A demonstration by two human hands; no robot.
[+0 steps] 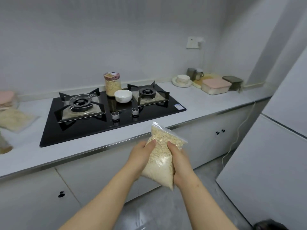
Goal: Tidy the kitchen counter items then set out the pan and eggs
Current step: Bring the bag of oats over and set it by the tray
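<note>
Counter (207, 103) stretches beyond both hands, its black hob (93, 127) just past them. Out in front of the cabinets, a clear zip bag of oats (162, 158) is clamped between the left hand (141, 156) and right hand (180, 163), fingers curled round its sides, thumbs pressed on top. Farther off on the hob stand an oat jar (112, 85) and a white bowl (123, 96).

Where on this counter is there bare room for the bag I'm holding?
Barest: the counter between the hob's right edge and the plate; also the strip in front of the hob. Crowded: the right corner around the pink-lidded box, the left end with another bag, the hob's middle with jar and white bowl.
</note>
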